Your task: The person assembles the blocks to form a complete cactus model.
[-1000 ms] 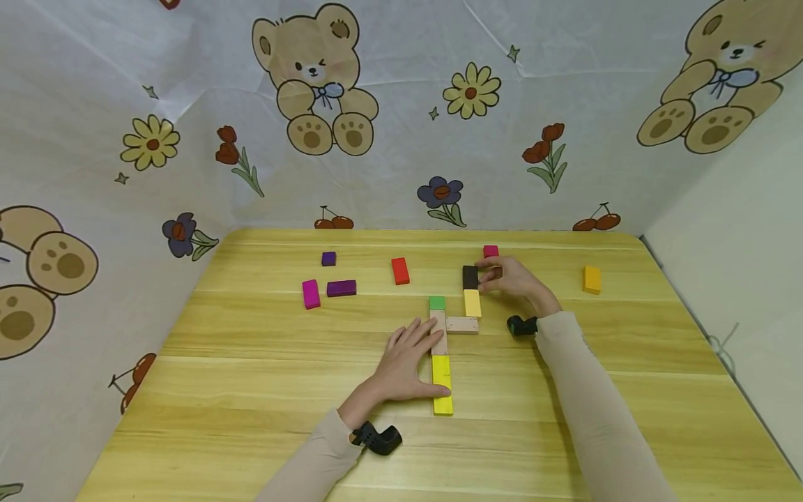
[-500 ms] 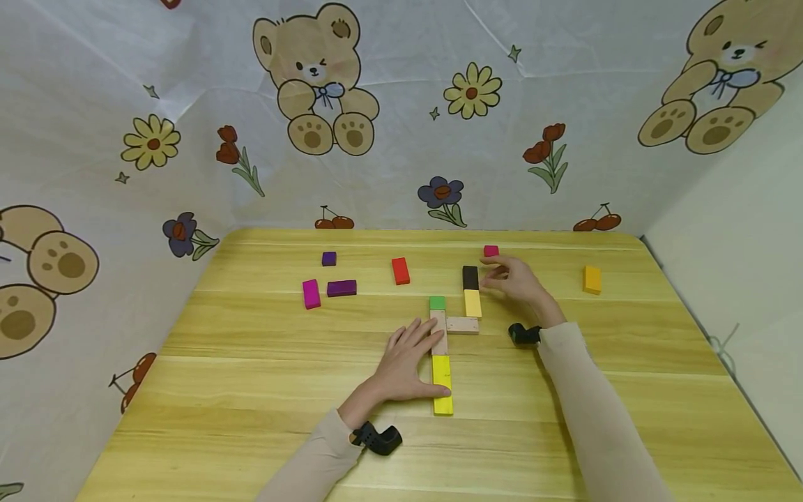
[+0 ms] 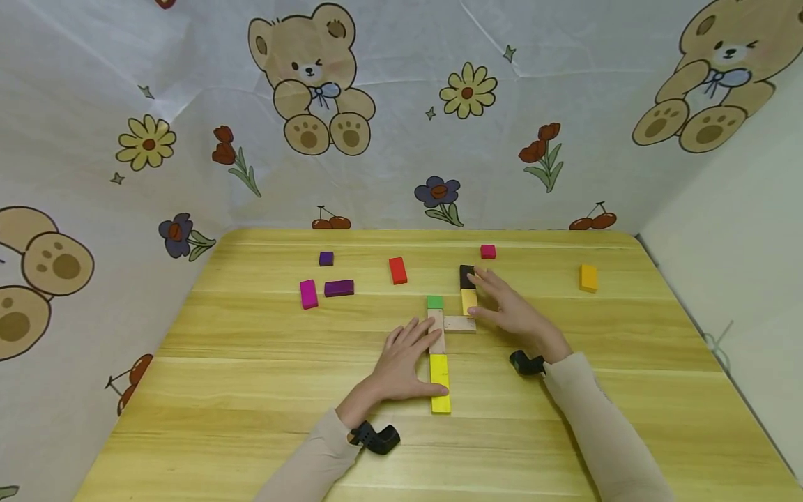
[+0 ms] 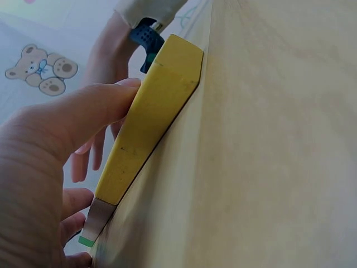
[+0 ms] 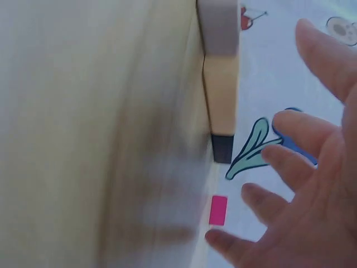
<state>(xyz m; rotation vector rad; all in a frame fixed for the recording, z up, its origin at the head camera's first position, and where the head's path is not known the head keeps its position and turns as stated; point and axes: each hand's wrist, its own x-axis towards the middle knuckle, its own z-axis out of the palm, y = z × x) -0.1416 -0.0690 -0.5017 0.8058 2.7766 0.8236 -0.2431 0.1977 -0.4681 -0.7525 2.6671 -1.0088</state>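
Observation:
My left hand (image 3: 401, 366) lies with fingers spread along a row of blocks, its thumb on the yellow block (image 3: 440, 373) and its fingertips on the plain wooden block (image 3: 437, 345). A green block (image 3: 435, 302) sits at the row's far end. From the row's right side a second plain block (image 3: 461, 325) juts out sideways. Beyond it stand a light orange block (image 3: 468, 298) and a black block (image 3: 467, 275), end to end. My right hand (image 3: 517, 310) hovers over these two, fingers spread and holding nothing; the right wrist view shows its fingers (image 5: 290, 162) apart from them.
Loose blocks lie toward the back: magenta (image 3: 309, 294), purple (image 3: 339, 288), dark purple (image 3: 326, 259), red (image 3: 398, 270), pink (image 3: 488, 252) and orange (image 3: 588, 277). A cloth printed with bears and flowers hangs behind the table (image 3: 251, 362).
My right hand has come away from beside the black block, moved nearer and opened its fingers over the black and light orange blocks. The left hand stays where it was.

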